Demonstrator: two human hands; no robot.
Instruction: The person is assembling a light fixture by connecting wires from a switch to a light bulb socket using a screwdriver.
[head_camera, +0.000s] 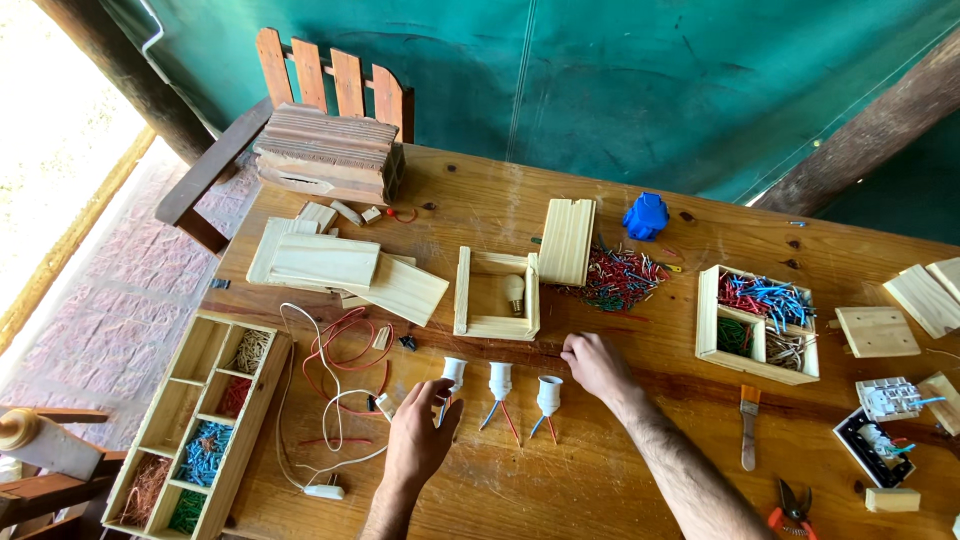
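Three white sockets (500, 383) — hands beside

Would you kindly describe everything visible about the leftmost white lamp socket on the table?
The leftmost lamp socket is white, apparently plastic, and stands first in a row of three on the wooden table. Its wider open cup faces away from the person; thin blue and red wires leave its near end. The left hand reaches its wires with the fingers; whether they pinch them is unclear.

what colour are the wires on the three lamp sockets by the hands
Blue and red: each white lamp socket trails one blue and one red wire, clearest in the head view.
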